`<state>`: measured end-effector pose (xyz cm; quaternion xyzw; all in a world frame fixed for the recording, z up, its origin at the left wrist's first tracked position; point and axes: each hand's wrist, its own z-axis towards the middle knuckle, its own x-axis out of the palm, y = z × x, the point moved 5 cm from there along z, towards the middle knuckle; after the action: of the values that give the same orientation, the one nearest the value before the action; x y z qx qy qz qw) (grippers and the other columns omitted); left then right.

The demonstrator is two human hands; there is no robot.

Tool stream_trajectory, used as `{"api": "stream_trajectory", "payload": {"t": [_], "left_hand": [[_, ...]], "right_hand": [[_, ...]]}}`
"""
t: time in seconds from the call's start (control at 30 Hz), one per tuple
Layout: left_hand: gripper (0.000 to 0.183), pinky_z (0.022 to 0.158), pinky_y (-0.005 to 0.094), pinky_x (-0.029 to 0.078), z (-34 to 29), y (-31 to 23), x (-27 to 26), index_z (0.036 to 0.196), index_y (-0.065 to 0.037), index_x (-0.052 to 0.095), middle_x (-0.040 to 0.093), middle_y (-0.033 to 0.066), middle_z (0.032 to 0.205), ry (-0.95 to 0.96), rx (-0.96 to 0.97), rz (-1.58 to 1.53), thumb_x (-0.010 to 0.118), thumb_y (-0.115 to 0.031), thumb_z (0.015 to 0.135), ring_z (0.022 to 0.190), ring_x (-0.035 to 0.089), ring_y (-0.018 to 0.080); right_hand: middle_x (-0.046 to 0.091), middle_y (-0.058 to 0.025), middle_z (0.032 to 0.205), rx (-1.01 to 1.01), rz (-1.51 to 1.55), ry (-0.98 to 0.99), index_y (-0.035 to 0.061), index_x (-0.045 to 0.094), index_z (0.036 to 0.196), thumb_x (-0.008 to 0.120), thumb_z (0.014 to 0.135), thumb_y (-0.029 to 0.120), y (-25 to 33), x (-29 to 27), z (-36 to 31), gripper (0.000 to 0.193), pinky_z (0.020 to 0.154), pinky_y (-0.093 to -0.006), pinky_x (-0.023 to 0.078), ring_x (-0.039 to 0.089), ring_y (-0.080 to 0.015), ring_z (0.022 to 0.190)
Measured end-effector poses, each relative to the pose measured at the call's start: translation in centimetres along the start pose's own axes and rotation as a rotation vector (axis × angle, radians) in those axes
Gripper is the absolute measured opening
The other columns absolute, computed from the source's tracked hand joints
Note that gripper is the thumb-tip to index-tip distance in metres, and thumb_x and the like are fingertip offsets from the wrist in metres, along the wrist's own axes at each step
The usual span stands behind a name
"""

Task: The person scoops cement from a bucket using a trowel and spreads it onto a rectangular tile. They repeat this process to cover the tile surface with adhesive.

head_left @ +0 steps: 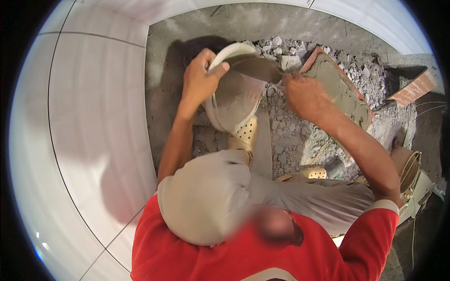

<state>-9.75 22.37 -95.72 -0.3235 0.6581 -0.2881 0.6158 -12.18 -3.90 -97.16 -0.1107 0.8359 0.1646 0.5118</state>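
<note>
a: left hand [199, 79] grips the rim of a white bucket [234, 100], thumb hooked over the top edge, fingers closed on the outside wall. the bucket is tilted, mouth turned toward the person's right, grey mortar coating the inside.

b: and the right?

a: right hand [302, 93] is clenched around the handle of a trowel [258, 68]. the handle itself is buried in the fist, so only the blade shows.

b: which way does the blade lie?

a: long axis runs roughly level, from the right hand leftward, tip inside the bucket mouth near the upper rim, close to the left thumb. so the bucket sits to the left of the trowel hand, and the blade bridges the gap between the two hands.

b: which hand is nearer the mortar?

a: the left touches the bucket; the right reaches the mortar only through the blade.

b: surroundings?

a: a brick [342, 89] spread with wet mortar lies just beside the right hand, on its far-right side, long axis slanting down to the right. grey rubble [290, 131] sits under and behind it. a pale perforated clog [244, 135] sits directly below the bucket. large white floor tiles [93, 117] fill the left side, bordering a bare grey screed strip [164, 79].
</note>
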Motion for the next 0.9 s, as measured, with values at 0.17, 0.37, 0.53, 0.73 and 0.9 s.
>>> {"api": "stream_trajectory", "payload": {"t": [0.17, 0.37, 0.53, 0.73, 0.9], "left_hand": [[0.027, 0.065, 0.0330, 0.043, -0.3, 0.3, 0.0, 0.088, -0.004, 0.059, 0.054, 0.0029, 0.074, -0.092, -0.063, -0.073, 0.077, -0.023, 0.086, 0.069, 0.049, 0.0144], [0.026, 0.065, 0.0311, 0.042, -0.7, -0.4, 0.4, 0.087, -0.004, 0.059, 0.052, 0.0005, 0.076, -0.112, -0.085, -0.162, 0.077, -0.023, 0.087, 0.070, 0.047, 0.0116], [0.026, 0.064, 0.0291, 0.041, -0.7, -0.5, 0.3, 0.087, -0.004, 0.059, 0.052, -0.0014, 0.077, -0.150, -0.075, -0.203, 0.078, -0.021, 0.087, 0.070, 0.045, 0.0094], [0.026, 0.066, 0.0267, 0.040, -1.4, 0.7, 0.0, 0.087, -0.005, 0.059, 0.050, -0.0043, 0.077, -0.140, -0.128, -0.328, 0.079, -0.021, 0.089, 0.072, 0.044, 0.0075], [0.029, 0.065, 0.0242, 0.036, -1.5, 2.0, 0.3, 0.084, -0.008, 0.056, 0.047, -0.0065, 0.077, -0.181, -0.132, -0.408, 0.080, -0.022, 0.091, 0.071, 0.040, 0.0055]], "right_hand": [[0.072, -0.0270, 0.103, -0.064, 0.049, -0.003, -0.0062, 0.067, 0.105, 0.057, 0.091, 0.007, 2.0, 0.6, 2.6, 0.021, 0.080, -0.0472, 0.061, 0.074, -0.0405, 0.094], [0.070, -0.0316, 0.104, -0.095, 0.157, 0.149, -0.0077, 0.070, 0.101, 0.058, 0.095, 0.016, 2.8, 2.6, 3.7, 0.028, 0.086, -0.0490, 0.059, 0.071, -0.0445, 0.100], [0.070, -0.0294, 0.102, -0.290, 0.268, 0.146, -0.0063, 0.069, 0.110, 0.057, 0.100, 0.032, 0.2, 3.9, 3.1, 0.041, 0.090, -0.0520, 0.054, 0.068, -0.0485, 0.096], [0.068, -0.0203, 0.084, -0.261, 0.592, 0.050, -0.0027, 0.065, 0.104, 0.056, 0.103, 0.040, -6.3, 2.2, -1.8, 0.044, 0.076, -0.0470, 0.052, 0.066, -0.0395, 0.079], [0.062, -0.0104, 0.074, 0.004, 0.716, 0.141, -0.0007, 0.062, 0.092, 0.057, 0.103, 0.038, -11.6, 0.3, -7.5, 0.041, 0.058, -0.0358, 0.049, 0.062, -0.0195, 0.063]]}}
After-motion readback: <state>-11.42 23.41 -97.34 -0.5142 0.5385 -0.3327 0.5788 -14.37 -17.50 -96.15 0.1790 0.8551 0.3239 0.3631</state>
